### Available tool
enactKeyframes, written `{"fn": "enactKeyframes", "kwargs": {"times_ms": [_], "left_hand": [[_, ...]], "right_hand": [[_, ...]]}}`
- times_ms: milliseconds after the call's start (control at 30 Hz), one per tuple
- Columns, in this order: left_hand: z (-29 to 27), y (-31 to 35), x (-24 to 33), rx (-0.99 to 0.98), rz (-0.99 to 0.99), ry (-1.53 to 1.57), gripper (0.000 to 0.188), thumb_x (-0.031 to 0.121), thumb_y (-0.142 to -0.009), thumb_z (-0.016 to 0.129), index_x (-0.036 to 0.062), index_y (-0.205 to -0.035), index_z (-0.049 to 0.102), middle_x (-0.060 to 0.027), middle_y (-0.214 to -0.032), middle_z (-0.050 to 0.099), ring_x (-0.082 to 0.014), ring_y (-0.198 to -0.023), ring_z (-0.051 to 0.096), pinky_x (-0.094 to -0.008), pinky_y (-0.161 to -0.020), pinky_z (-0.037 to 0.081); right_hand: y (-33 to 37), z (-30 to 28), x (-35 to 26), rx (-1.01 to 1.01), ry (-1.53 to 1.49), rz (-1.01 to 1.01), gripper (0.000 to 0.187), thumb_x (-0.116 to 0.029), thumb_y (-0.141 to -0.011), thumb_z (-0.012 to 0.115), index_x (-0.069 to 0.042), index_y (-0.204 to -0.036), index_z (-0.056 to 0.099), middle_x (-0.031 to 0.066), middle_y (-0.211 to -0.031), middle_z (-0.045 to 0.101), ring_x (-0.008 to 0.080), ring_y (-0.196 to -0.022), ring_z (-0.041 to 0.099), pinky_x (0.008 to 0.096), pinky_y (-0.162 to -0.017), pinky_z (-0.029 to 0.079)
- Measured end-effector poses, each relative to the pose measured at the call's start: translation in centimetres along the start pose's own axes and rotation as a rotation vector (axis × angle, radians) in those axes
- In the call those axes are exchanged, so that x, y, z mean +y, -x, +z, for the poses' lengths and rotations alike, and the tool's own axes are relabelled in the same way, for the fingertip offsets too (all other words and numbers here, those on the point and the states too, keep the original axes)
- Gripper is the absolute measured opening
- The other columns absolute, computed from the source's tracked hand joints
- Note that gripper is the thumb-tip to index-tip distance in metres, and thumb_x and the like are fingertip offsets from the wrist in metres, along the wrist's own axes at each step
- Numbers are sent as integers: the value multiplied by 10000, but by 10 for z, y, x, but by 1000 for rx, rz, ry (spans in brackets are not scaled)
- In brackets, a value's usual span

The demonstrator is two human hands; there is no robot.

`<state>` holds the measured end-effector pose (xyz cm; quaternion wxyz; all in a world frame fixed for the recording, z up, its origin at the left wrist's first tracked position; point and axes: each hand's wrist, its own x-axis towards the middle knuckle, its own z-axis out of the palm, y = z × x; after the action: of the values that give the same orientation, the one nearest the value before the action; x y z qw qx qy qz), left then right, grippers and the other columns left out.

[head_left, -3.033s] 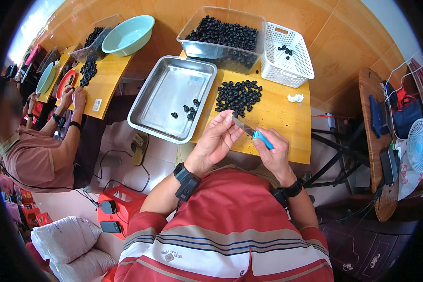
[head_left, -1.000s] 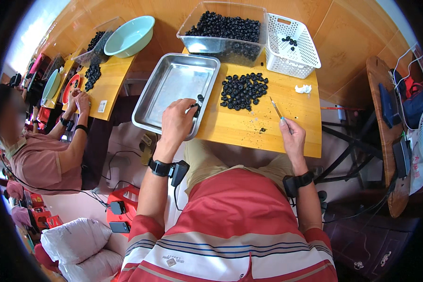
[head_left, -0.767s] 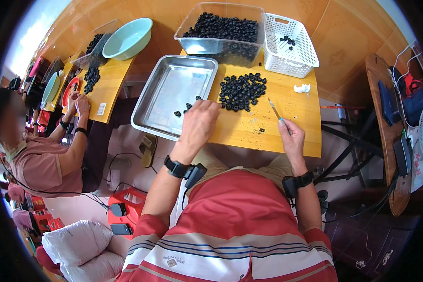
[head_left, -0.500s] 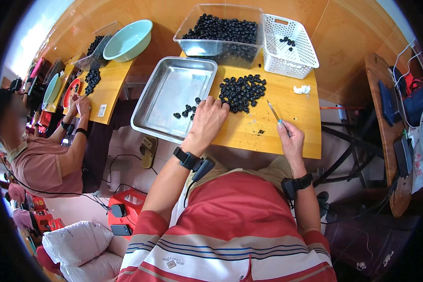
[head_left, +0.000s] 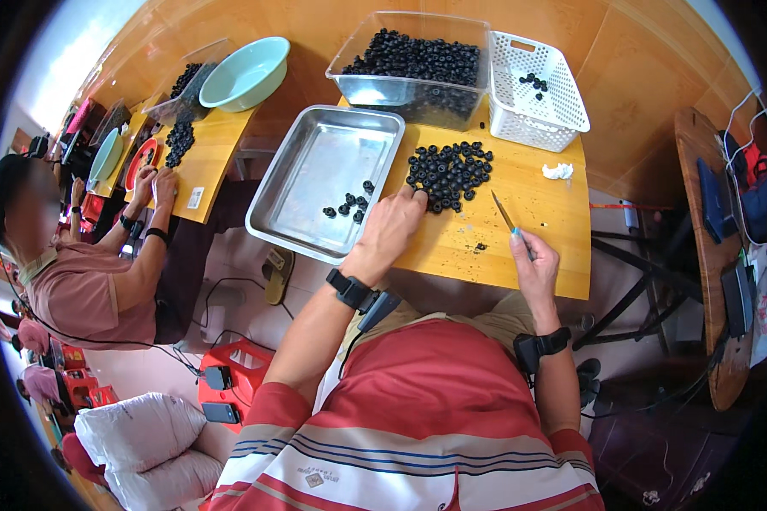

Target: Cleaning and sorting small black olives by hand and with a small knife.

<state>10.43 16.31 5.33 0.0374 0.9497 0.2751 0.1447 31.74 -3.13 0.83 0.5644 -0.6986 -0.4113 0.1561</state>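
Our right hand [head_left: 536, 262] grips the knife [head_left: 504, 211], long axis slanting, tip forward-left; our left hand [head_left: 393, 223] meets the pile [head_left: 452, 175], its grasp hidden from us.

Your left hand [head_left: 390, 228] is at small, round black pieces [head_left: 450, 175] while your right hand [head_left: 534, 260] holds a slim, pointed metal-bladed knife [head_left: 503, 210].
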Motion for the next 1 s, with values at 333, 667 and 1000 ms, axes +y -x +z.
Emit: {"fn": "enactKeyframes", "kwargs": {"times_ms": [333,667,1000], "left_hand": [[7,17,17,55,-387,1265,236,56,-964,671,-12,-1187,706,-82,-1054,723,-134,-900,683,-275,-805,563],[24,22,25,49,-573,2044,255,57,-993,644,30,-1246,637,-10,-1017,671,-107,-921,675,-256,-859,601],[24,26,29,55,-635,2206,289,97,-1000,640,9,-1275,620,-50,-1049,680,-123,-929,688,-245,-860,614]], "right_hand": [[1,1,-8,-20,-2,9,358,-266,-976,709,71,-1094,709,39,-865,695,72,-782,583,248,-704,486],[8,5,-17,-103,-9,32,357,-272,-970,717,61,-1098,713,61,-876,714,90,-790,610,265,-712,505],[13,12,-34,-221,-10,-25,339,-269,-960,726,49,-1080,723,99,-886,727,121,-783,638,281,-707,517]]}}
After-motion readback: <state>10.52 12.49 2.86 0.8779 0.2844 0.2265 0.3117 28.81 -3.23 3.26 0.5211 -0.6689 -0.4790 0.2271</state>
